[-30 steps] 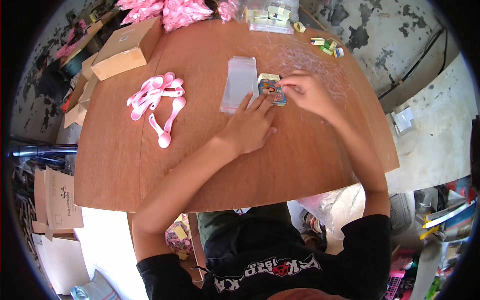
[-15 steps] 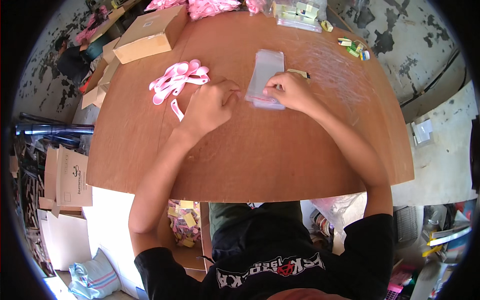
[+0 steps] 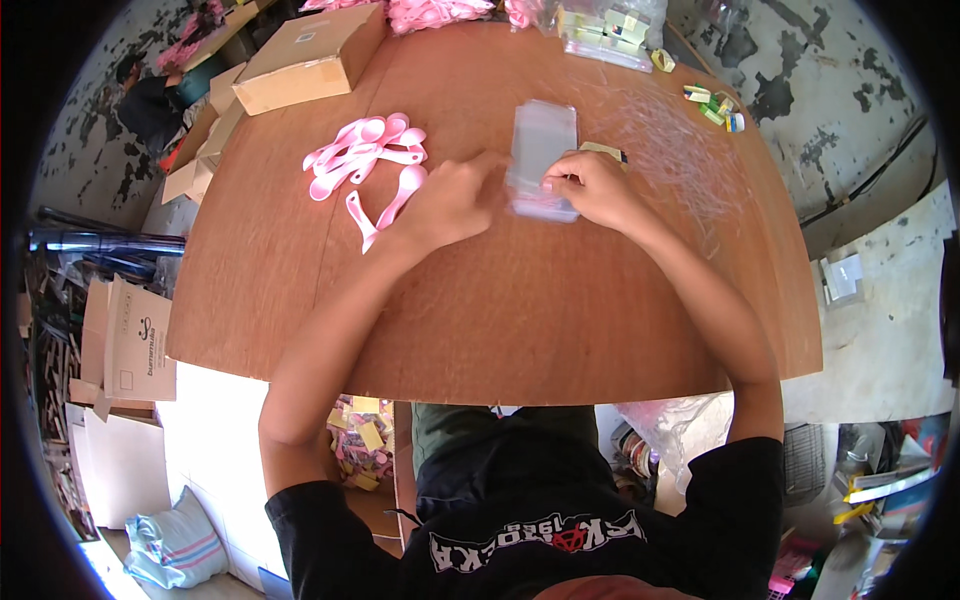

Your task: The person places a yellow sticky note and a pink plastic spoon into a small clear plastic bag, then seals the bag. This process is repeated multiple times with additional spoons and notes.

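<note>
A stack of clear plastic bags lies mid-table. My right hand is over its right lower side, thumb and fingers pinched together at a bag's near end. My left hand is just left of the stack, its fingers pointing toward it and smeared by motion; whether anything is in them cannot be seen. Left of that hand, two pink plastic spoons lie in a V shape, partly beside my wrist. Behind them is a loose pile of pink spoons. A small yellowish card piece shows behind my right hand.
A closed cardboard box stands at the table's far left. Bagged pink items and a clear package line the far edge. Tape rolls and thin clear plastic strips lie at right. Another person is at far left.
My left hand has shifted right toward the bags, uncovering a second pink spoon beside the single one. My right hand stays at the stack, and the whole view has shifted slightly.
</note>
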